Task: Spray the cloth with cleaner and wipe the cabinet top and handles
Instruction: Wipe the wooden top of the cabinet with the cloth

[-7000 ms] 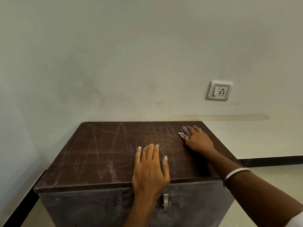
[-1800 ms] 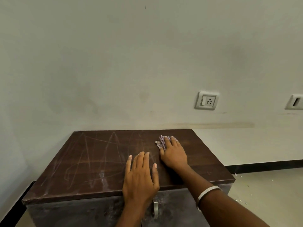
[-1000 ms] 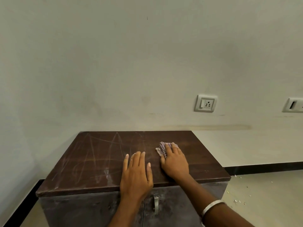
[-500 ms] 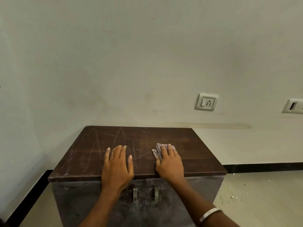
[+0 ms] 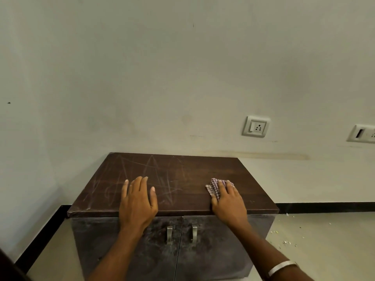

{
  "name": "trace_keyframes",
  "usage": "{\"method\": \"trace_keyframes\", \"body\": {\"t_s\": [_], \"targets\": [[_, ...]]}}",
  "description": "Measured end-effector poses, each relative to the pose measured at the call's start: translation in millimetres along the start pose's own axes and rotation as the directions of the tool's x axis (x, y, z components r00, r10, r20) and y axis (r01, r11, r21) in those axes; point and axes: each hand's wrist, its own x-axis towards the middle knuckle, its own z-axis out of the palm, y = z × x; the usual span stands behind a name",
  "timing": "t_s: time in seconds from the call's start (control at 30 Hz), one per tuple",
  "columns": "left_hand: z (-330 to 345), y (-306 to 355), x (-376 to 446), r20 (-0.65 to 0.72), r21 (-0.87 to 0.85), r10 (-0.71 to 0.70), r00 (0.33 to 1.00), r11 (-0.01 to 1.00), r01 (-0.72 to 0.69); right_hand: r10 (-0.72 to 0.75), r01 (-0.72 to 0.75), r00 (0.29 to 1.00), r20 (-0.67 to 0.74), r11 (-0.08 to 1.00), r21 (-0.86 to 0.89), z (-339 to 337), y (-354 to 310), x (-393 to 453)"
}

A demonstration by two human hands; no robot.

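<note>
A low cabinet stands against the wall, its dark brown top (image 5: pixel 182 171) streaked with pale smears on the left half. My right hand (image 5: pixel 228 201) presses a small checked cloth (image 5: pixel 213 188) flat onto the top near the front right, fingers straight over it. My left hand (image 5: pixel 138 201) rests flat on the top near the front left, fingers extended. Two metal handles, the left handle (image 5: pixel 169 234) and the right handle (image 5: pixel 194 233), hang on the grey doors below the front edge. No spray bottle is in view.
A white wall rises right behind the cabinet, with a socket (image 5: pixel 256 126) and a second plate (image 5: pixel 362 133) to the right. Beige floor with scattered crumbs (image 5: pixel 288 240) lies to the right. A black skirting (image 5: pixel 38 240) runs along the wall.
My right hand has slid the cloth rightward along the top and my left hand has shifted left, so the hands are wider apart. The view has pulled back, showing both door handles.
</note>
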Motion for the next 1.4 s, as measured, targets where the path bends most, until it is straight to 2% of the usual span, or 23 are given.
{"method": "trace_keyframes", "body": {"t_s": [0.13, 0.37, 0.53, 0.87, 1.03, 1.27, 1.4], "targets": [[0, 1, 0, 0.008, -0.001, 0.005, 1.000, 1.000, -0.005, 0.029, -0.029, 0.999, 0.012, 1.000, 0.003, 0, -13, -6], [1, 1, 1, 0.008, 0.010, 0.008, 1.000, 1.000, -0.009, -0.115, 0.113, 0.992, 0.059, 0.993, 0.039, 15, -68, -23], [0, 0, 1, -0.006, -0.005, 0.010, 1.000, 1.000, -0.010, -0.155, 0.151, 0.985, 0.074, 0.987, 0.059, 10, -61, -25], [-6, -22, 7, -0.020, -0.032, 0.021, 1.000, 0.999, -0.022, 0.032, -0.032, 0.999, 0.025, 0.999, 0.003, -6, -14, -16], [-11, -36, 11, -0.046, -0.034, 0.002, 0.999, 0.999, -0.003, 0.040, -0.041, 0.998, 0.038, 0.999, 0.018, 1, -44, -19], [-11, -40, 11, -0.048, -0.013, -0.026, 0.998, 1.000, 0.026, -0.083, 0.078, 0.992, 0.095, 0.996, 0.050, 21, -121, -33], [-12, -40, 12, -0.036, 0.003, -0.056, 0.998, 0.998, 0.056, -0.127, 0.121, 0.987, 0.098, 0.991, 0.059, 26, -133, -35]]}}
